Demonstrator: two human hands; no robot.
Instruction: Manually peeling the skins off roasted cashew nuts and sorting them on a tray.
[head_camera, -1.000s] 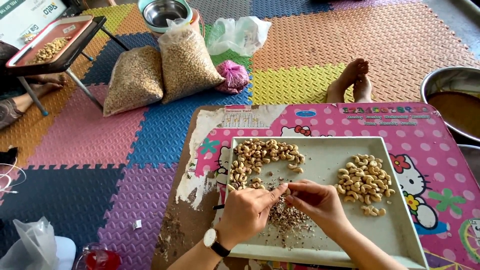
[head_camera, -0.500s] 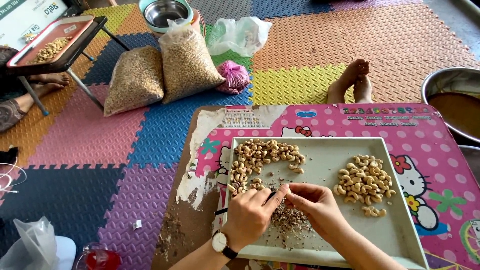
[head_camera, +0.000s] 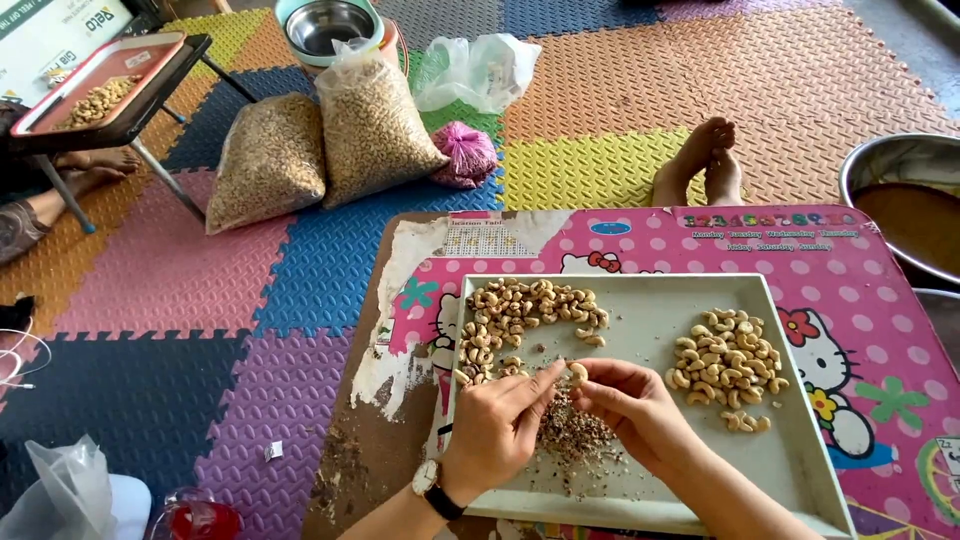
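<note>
Both hands pinch one cashew (head_camera: 577, 373) over the tray (head_camera: 640, 310); best peel gently, letting skin drop onto the scraps (head_camera: 572, 435).

The tray (head_camera: 700, 300) is pale grey-green, holding tan unpeeled nuts (head_camera: 520, 310) and creamier peeled ones (head_camera: 725, 360) beside dark brown husk crumbs (head_camera: 575, 435). It sits on a pink, white-dotted cartoon-print table (head_camera: 850, 290), its film peeled to brown at one edge. The floor mat (head_camera: 250, 290) is interlocking squares of blue, pink, purple, yellow and orange; the watch strap (head_camera: 440, 500) looks black.

Pink low table (head_camera: 640, 245), grey tray (head_camera: 650, 310) on it
</note>
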